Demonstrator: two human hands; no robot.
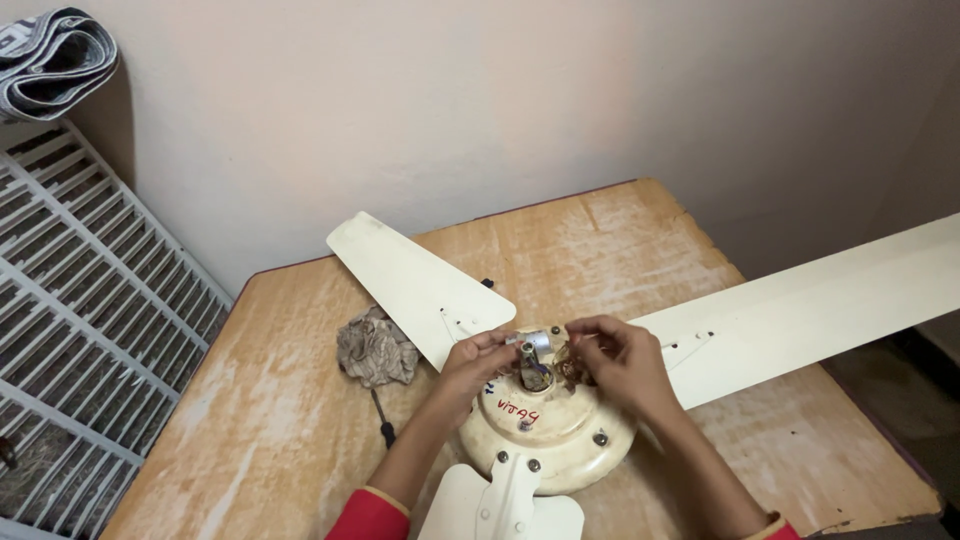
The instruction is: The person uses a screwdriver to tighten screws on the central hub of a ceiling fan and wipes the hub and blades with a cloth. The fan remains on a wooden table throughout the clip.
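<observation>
A cream ceiling fan lies on a worn wooden table [280, 400], its round motor housing [565, 430] near the front edge. Three cream blades spread out: one to the upper left [415, 280], one to the right [820, 300], one towards me [500, 505]. My left hand [478, 362] pinches the short metal shaft [537, 350] at the housing's centre. Just right of the shaft, my right hand [620, 358] has its fingers closed on brownish wires [570, 370].
A crumpled dirty rag [375, 348] lies left of the housing. A dark screwdriver [383, 420] rests below it. A white metal grille [80, 330] stands at the left, with folded cloth [50, 55] above it. A plain wall rises behind the table.
</observation>
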